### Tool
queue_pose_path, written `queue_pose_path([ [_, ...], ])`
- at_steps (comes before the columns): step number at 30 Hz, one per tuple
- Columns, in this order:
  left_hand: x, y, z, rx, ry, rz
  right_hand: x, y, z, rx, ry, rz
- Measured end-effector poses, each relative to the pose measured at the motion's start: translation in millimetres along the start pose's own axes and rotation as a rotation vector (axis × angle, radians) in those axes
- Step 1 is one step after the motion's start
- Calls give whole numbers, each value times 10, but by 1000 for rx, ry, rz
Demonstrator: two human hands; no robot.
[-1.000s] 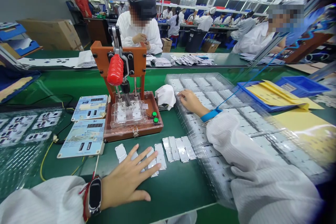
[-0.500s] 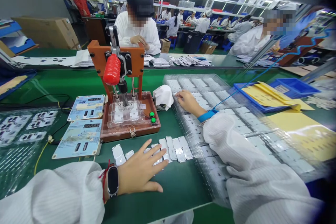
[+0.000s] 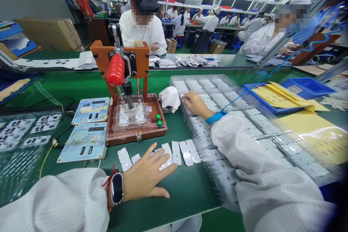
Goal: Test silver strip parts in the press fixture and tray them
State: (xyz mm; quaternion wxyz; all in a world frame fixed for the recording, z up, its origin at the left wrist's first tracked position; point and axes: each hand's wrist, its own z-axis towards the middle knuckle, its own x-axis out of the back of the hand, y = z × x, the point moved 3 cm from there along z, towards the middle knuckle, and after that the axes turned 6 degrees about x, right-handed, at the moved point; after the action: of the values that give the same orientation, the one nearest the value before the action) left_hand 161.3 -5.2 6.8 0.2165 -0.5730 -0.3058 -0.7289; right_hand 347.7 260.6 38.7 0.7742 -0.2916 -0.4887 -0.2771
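Note:
My left hand (image 3: pixel 148 177) hovers or rests over a row of small silvery metal plates (image 3: pixel 176 153) on the green bench, fingers spread and partly covering them; whether it touches them I cannot tell. My right hand (image 3: pixel 196 104) is at the left side of a clear plastic tray (image 3: pixel 214 185) whose compartments hold many similar plates (image 3: pixel 241 117). Its fingers are bent together over the edge compartments, and their tips are mostly hidden. Left of it stands an orange toggle press (image 3: pixel 121 49) with a red handle (image 3: pixel 116 70) and a clear fixture holding pale parts.
A white cloth-covered item (image 3: pixel 169 98) sits beside the press. Two light-blue meter boxes (image 3: pixel 83 143) and another parts tray (image 3: pixel 27 163) lie left. Blue bins (image 3: pixel 312 88) and yellow sheets (image 3: pixel 315 134) are right. A blue cord runs from my right wristband. Co-workers sit opposite.
Both hands keep nearly the same place and pose. The view has shifted slightly. The co-worker opposite has moved their hands apart.

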Motion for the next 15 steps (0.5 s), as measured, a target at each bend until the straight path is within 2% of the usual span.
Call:
queue_pose_path([
  [9, -140, 48, 87, -19, 58, -14, 9, -16, 1, -7, -14, -15],
  [15, 0, 129, -86, -21, 67, 119, 1, -1, 4, -2, -12, -19],
])
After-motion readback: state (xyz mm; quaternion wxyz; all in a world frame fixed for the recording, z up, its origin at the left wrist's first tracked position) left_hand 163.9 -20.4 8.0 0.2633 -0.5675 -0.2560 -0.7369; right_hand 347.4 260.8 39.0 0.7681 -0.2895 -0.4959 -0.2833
